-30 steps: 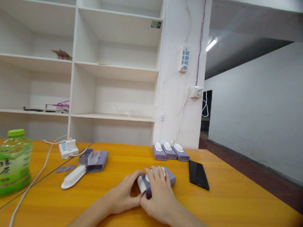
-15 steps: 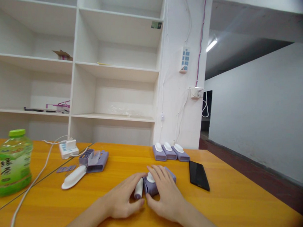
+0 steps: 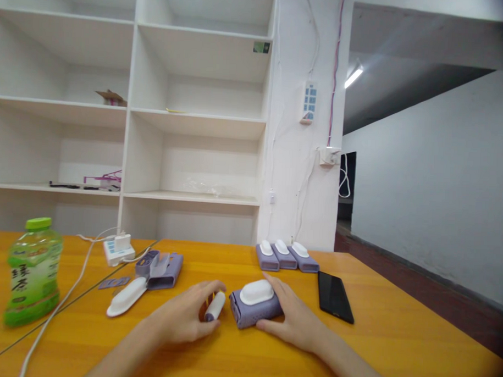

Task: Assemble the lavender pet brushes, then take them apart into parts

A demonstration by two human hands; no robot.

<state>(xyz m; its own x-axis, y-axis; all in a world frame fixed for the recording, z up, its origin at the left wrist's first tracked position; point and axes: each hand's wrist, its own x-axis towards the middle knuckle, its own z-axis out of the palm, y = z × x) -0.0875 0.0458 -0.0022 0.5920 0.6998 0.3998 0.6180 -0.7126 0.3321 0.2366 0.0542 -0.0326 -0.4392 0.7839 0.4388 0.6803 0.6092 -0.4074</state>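
Observation:
My left hand (image 3: 185, 312) curls its thumb and fingers around a short white cylinder with a purple end (image 3: 215, 306), just above or on the orange table. To the right of it lies a purple box-shaped sleeve (image 3: 251, 315) with a white oval piece (image 3: 256, 292) on its upper face. My right hand (image 3: 292, 313) grips this sleeve from its right side, thumb at the front and fingers behind. A small gap separates the cylinder from the sleeve.
Three similar purple boxes with white ovals (image 3: 285, 260) stand at the back. A black phone (image 3: 335, 297) lies right. On the left are an opened purple box (image 3: 166, 271), a loose white oval piece (image 3: 127, 297), a power strip (image 3: 118, 251), a cable and a green bottle (image 3: 34, 274).
My left hand has moved left with the white cylinder, away from the purple sleeve. My right hand has slid to the sleeve's right side, uncovering its white oval piece. The view has shifted slightly.

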